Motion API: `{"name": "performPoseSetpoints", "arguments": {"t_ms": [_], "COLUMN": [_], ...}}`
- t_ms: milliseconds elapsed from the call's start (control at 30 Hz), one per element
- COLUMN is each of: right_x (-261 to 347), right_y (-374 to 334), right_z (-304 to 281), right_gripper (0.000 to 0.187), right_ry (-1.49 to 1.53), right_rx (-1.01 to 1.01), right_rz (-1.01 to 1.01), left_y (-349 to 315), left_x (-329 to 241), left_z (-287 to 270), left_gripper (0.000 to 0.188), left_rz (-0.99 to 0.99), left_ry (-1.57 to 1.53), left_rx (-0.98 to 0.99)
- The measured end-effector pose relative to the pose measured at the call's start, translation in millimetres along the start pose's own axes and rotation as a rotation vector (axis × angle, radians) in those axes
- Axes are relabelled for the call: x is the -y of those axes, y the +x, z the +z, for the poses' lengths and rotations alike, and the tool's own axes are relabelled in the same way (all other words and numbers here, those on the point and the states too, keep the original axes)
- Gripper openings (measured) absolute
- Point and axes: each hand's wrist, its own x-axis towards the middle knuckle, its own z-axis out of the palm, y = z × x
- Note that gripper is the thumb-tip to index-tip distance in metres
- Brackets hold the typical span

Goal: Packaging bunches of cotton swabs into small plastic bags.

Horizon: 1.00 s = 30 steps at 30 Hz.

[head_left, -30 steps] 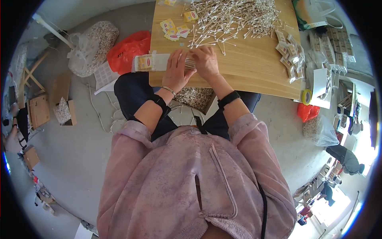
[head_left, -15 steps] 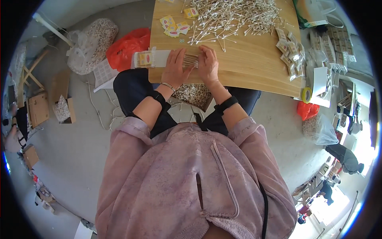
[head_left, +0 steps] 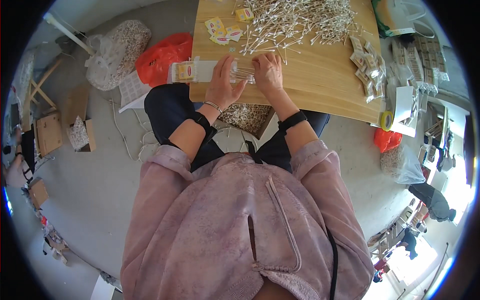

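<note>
A bundle of cotton swabs (head_left: 243,74), partly in what looks like clear film, lies between my hands near the table's front edge. My left hand (head_left: 223,84) is closed around its left end, the thumb below and the fingers above. At the upper right end, the fingers of my right hand (head_left: 269,74) are curled together on the swabs; their tips are partly hidden. Just left of my left hand is a clear packet of swabs (head_left: 181,72) with a yellow card in it, beside a white strip (head_left: 205,72).
A large heap of loose swabs (head_left: 300,20) covers the far table (head_left: 320,75). Yellow cards (head_left: 220,32) lie at its left, filled packets (head_left: 367,65) at its right. A box of swabs (head_left: 245,117) sits below the front edge. Red bag (head_left: 162,60) at left, tape roll (head_left: 386,120) at right.
My right hand has shifted right and its fingers have curled in at the bundle's upper end. My left hand has moved slightly right, its thumb now farther from the fingers.
</note>
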Motion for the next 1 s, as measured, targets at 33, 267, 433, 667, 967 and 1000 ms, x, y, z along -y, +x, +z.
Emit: {"name": "performPoseSetpoints", "arguments": {"t_ms": [33, 267, 433, 667, 967, 1000], "right_x": [-2, 8, 9, 39, 39, 37], "right_y": [0, -23, -34, -63, -62, -59], "right_z": [-1, 9, 12, 7, 5, 6], "right_gripper": [0.010, 0.028, 0.043, 0.070, 0.083, 0.082], "right_ry": [-0.029, 0.087, 0.162, -0.235, -0.309, -0.305], "right_rx": [-0.003, -0.075, 0.055, 0.204, 0.321, 0.317], "right_rz": [-0.003, -0.112, -0.158, -0.173, -0.150, -0.154], "left_y": [0, 3, 4, 4, 4, 4], "left_x": [0, 10, 11, 20, 19, 19], "left_z": [0, -3, -1, 5, 7, 6], "left_gripper": [0.064, 0.057, 0.057, 0.052, 0.049, 0.049], "left_rz": [-0.022, -0.004, -0.027, -0.028, -0.050, -0.052], "left_ry": [-0.033, -0.266, -0.226, -0.270, -0.323, -0.323], "left_rx": [-0.008, -0.165, -0.142, -0.217, -0.240, -0.240]}}
